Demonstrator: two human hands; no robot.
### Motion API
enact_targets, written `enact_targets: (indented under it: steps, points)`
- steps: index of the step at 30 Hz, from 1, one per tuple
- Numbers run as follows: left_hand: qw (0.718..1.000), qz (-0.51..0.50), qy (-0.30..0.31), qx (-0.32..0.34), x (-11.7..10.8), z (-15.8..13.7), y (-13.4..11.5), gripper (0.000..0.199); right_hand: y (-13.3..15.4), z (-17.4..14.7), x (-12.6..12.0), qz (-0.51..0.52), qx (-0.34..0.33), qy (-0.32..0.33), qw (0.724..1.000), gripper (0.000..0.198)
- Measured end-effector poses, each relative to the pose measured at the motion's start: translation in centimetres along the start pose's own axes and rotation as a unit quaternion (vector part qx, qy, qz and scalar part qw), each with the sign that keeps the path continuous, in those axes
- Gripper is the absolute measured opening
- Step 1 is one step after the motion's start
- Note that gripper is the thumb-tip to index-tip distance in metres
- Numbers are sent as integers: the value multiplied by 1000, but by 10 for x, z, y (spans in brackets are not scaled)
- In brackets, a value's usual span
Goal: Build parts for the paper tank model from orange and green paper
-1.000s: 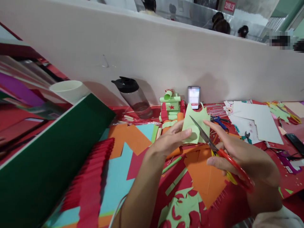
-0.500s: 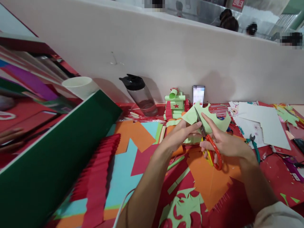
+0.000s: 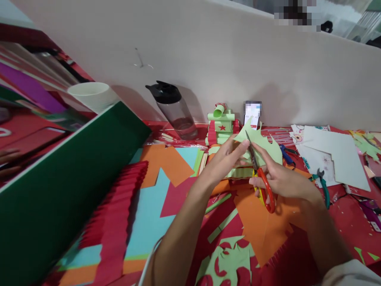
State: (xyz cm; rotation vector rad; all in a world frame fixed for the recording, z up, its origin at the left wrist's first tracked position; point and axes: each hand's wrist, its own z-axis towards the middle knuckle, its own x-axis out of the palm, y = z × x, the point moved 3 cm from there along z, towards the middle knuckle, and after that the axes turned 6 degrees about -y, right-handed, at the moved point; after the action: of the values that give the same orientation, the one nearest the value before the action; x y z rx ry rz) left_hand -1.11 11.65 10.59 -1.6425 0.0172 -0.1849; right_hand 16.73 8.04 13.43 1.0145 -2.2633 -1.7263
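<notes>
My left hand (image 3: 228, 157) pinches a light green sheet of paper (image 3: 264, 145) near its left side. That sheet has a jagged, curved outline. Around the red and yellow handles of a pair of scissors (image 3: 270, 198) the fingers of my right hand (image 3: 279, 176) are wrapped. The blades point away from me and lie against the green paper, close to my left thumb. Below my hands is orange paper (image 3: 264, 230). A light green sheet with cut-out holes (image 3: 235, 258) lies nearer to me. Just behind the hands stands a green and red paper model (image 3: 222, 126) with a star.
A dark green board (image 3: 59, 190) slants along the left, beside crinkled red paper (image 3: 114, 230). A tilted bottle (image 3: 175, 113) and a phone (image 3: 252, 113) lean by the white partition. Pliers (image 3: 324, 188) and white sheets (image 3: 342, 155) lie right. Another person's hand (image 3: 8, 161) shows far left.
The green paper has turned in my left hand, and its jagged points now stick up differently. My head view has shifted slightly. The scissors stay in my right hand.
</notes>
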Motion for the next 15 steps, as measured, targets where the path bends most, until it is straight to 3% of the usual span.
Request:
enact_targets:
  steps: [4,8,15]
  points:
    - [1000,-29,-10,7,0,3,2,52,-2,1,-1,-31,-8,-7,999,105]
    - [996,10,-57,75,-1,6,-4,32,-1,1,-1,-32,-22,-17,999,103]
    - [983,-12,-106,152,-2,6,-6,33,1,1,-9,-15,-51,-12,999,97]
